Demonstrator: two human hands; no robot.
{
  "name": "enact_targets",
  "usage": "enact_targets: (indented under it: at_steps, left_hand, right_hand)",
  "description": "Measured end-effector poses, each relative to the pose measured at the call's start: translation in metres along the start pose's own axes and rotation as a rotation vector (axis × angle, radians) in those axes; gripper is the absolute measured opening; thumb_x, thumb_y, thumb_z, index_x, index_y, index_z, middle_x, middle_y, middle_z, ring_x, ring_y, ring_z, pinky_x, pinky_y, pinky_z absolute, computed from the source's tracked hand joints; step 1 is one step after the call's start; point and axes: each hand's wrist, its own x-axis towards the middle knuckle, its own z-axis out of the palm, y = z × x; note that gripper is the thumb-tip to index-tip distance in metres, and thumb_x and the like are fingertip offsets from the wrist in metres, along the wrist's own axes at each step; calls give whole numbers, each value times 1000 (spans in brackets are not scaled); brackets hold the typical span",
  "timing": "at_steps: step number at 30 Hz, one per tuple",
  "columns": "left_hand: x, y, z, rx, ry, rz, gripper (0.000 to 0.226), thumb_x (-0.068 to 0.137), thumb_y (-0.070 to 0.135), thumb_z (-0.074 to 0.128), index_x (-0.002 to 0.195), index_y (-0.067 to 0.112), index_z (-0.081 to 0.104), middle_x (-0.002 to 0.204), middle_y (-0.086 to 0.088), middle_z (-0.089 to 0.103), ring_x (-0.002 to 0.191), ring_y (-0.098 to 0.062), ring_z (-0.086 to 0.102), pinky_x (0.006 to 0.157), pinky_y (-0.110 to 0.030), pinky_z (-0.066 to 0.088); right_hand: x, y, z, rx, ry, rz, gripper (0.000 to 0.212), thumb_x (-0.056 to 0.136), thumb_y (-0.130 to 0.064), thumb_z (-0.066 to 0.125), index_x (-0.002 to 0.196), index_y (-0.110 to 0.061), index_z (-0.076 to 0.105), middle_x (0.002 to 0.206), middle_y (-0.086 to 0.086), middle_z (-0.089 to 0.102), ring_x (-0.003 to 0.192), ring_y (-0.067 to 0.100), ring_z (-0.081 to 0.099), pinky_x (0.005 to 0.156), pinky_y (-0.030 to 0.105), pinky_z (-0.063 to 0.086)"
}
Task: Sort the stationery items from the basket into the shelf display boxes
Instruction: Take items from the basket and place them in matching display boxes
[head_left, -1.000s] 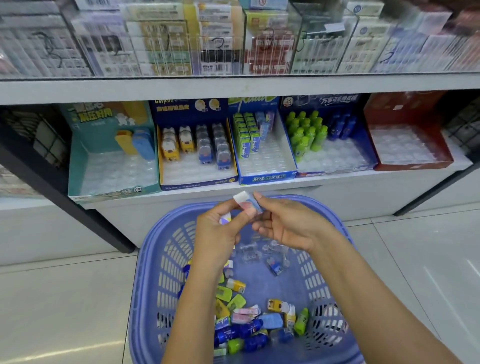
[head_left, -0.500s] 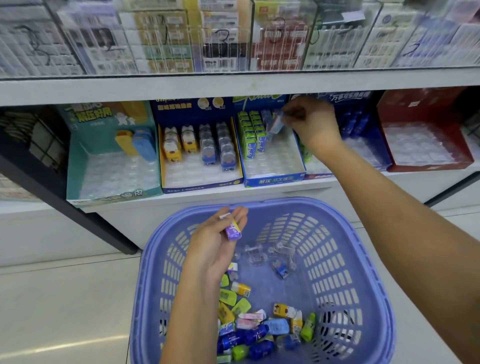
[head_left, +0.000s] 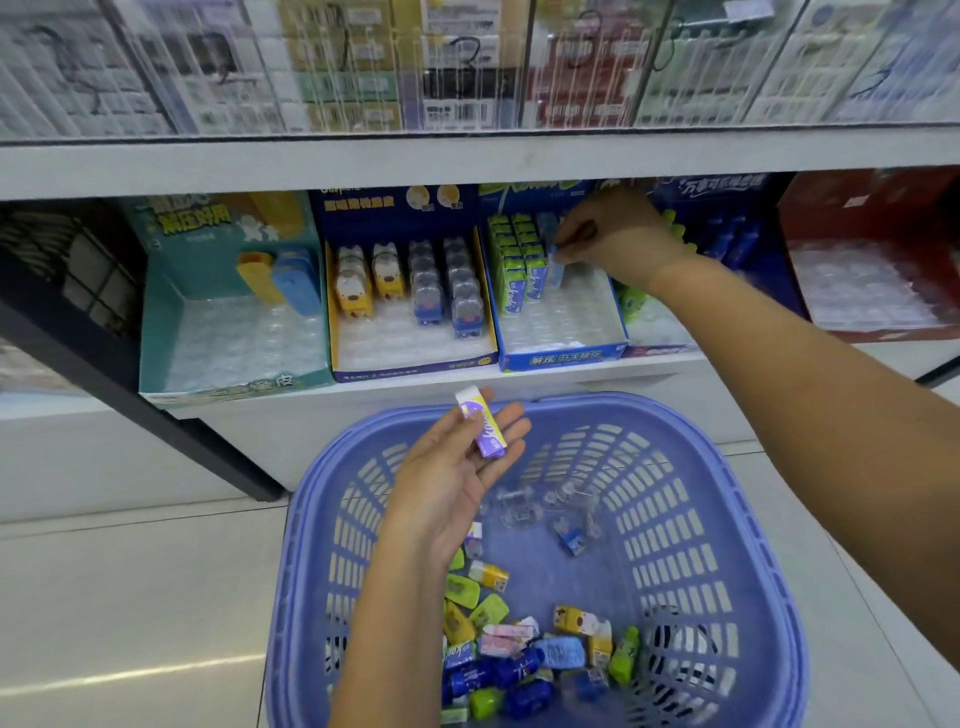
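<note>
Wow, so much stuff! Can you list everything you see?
Violet plastic slotted basket: one, in front, below the shelf.
Small loose stationery pieces: many, green, blue, yellow, pink, piled in the basket.
Clear plastic cases: a few, mid-basket.
Teal cardboard display box: one, shelf far left.
Navy-and-yellow display box: one, right of the teal.
Blue display box holding green erasers: one, shelf middle.
Dark blue display box of bottles: one, behind the right forearm.
Red display box: one, shelf right.
Purple-and-white eraser: one, in the left hand's grip.
Pale blue eraser: one, pinched over the blue box.
Left hand: above the basket.
Right hand: at the blue box.
</note>
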Motion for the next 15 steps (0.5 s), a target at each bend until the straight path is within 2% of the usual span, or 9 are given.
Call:
enact_targets:
  at_steps: [2,4,7,9,11,13,15]
  left_hand:
    - [-2,-2,2,13,-8,-3,23,97,3,44,112,-1,61,110,-19,69,101,-26,68,85,-32,56]
    - [-5,-4,4,31,-29,11,23,96,3,45,110,1,63,110,-16,70,102,-25,68,86,-32,56]
    - [-9,-4,8,77,-62,46,25,98,10,45,113,12,64,107,-9,72,102,-22,68,84,-33,57]
    - [-10,-5,10,141,-50,92,25,99,14,44,114,19,62,102,-2,74,102,-17,68,87,-33,55]
    - [-10,-6,15,178,-33,177,22,99,13,44,110,21,61,100,1,74,103,-12,67,88,-25,51]
    - [-10,-9,22,149,-39,261,21,96,8,47,108,18,61,103,-3,73,100,-11,67,86,-20,52]
    - [-10,-11,29,132,-57,318,21,95,7,48,109,16,61,106,-2,72,99,-11,67,83,-18,53]
  right_hand:
    - [0,-4,-1,-43,-31,25,24,82,-18,72,104,-10,71,108,9,69,100,22,62,88,24,46]
    - [-7,-8,-3,-102,-31,32,25,85,-16,68,109,-10,69,113,10,67,104,25,60,88,25,45]
    - [-34,-17,0,-26,78,70,21,85,-12,63,106,-9,66,102,11,67,93,26,62,82,30,49]
    - [-66,-25,7,154,46,134,8,82,-17,69,88,-12,66,80,5,67,71,19,63,73,32,51]
    - [-102,-34,18,366,-150,219,17,77,-27,76,76,-14,65,66,4,67,57,12,62,67,30,53]
    - [-134,-44,33,697,-354,273,15,77,-24,75,78,-12,67,70,8,70,61,12,64,65,26,55]
    - [-154,-52,49,1077,-394,293,2,83,-12,68,84,-11,67,77,9,70,68,12,67,65,20,54]
